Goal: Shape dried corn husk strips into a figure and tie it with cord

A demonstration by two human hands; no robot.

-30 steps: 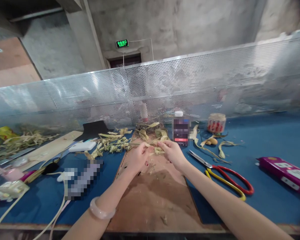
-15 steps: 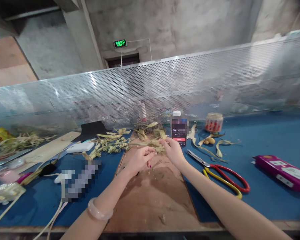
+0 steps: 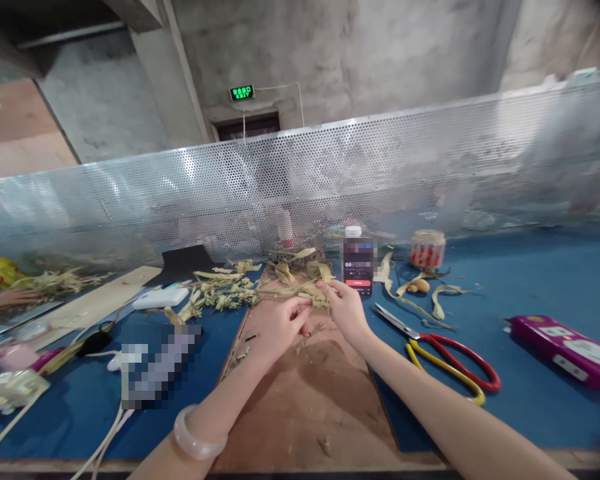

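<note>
In the head view my left hand [image 3: 285, 327] and my right hand [image 3: 346, 308] meet over a wooden board [image 3: 305, 407]. A dried, yellow-green leafy stalk [image 3: 300, 291] lies under and between their fingertips. My right hand pinches its leafy end. The fingers of my left hand curl in at the near side of the same stalk, their tips partly hidden. More withered leaves [image 3: 283, 270] lie just beyond, at the board's far end. Right of my right hand rest scissors [image 3: 420, 337] with red and yellow handles, blades slightly apart.
A phone [image 3: 357, 267] stands upright behind my hands, near a jar [image 3: 427, 249]. Dried sprigs [image 3: 223, 290] lie left, beside a white case [image 3: 161, 297] and cables. A purple case [image 3: 565, 350] lies right. Another person's hand [image 3: 13, 300] reaches in far left. A perforated metal panel [image 3: 230, 180] spans the back.
My left hand has shifted slightly left and down, its fingers curled closer to the stalk. My right hand stays nearly in place. At far left, another person's hand has come into clearer view.
</note>
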